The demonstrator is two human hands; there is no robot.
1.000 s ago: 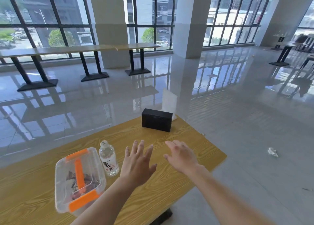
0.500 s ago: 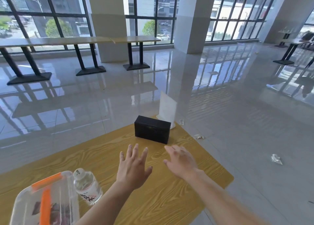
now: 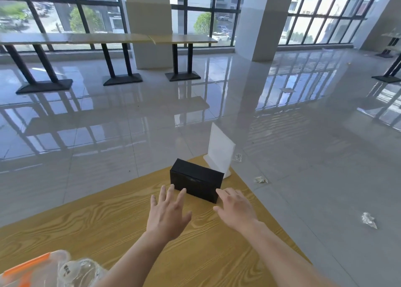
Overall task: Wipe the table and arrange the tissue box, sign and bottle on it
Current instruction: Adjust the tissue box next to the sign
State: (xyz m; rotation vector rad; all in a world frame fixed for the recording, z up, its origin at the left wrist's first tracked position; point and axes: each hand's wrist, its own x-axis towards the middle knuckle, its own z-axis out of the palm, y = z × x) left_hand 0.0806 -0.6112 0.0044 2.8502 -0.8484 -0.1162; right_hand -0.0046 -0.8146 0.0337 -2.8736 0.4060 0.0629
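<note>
1. While the left hand and right hand reach over the surface, their fingers are spread straight and hold nothing.
2. Box stands just beyond the fingers, near the far corner.
3. Sign stands upright just behind box.
4. Bottle, blurred, is at near left.

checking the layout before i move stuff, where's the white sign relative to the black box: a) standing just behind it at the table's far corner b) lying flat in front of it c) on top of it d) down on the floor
a: the sign stands upright just behind the box, at the far corner of the table.
</note>
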